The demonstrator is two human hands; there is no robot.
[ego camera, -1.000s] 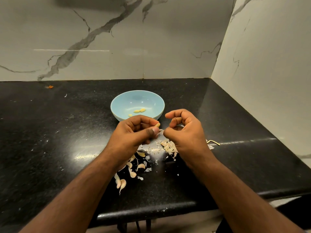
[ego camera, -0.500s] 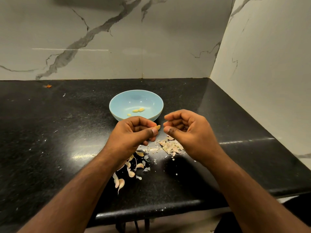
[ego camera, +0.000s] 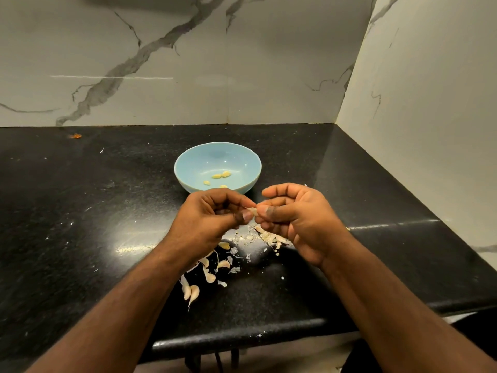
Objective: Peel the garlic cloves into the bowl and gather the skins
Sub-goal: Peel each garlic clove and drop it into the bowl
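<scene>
While peeled cloves (ego camera: 222,175) lie in the bowl (ego camera: 188,181), my left hand (ego camera: 212,222) and right hand (ego camera: 298,219) just before it, both grips pinching one garlic clove (ego camera: 252,210)

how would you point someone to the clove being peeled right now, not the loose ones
Start at the blue bowl on the black counter; just in front of it the left hand and right hand meet. The clove is the pale sliver pinched between their fingertips, held in the air, not lying on the counter.
</scene>
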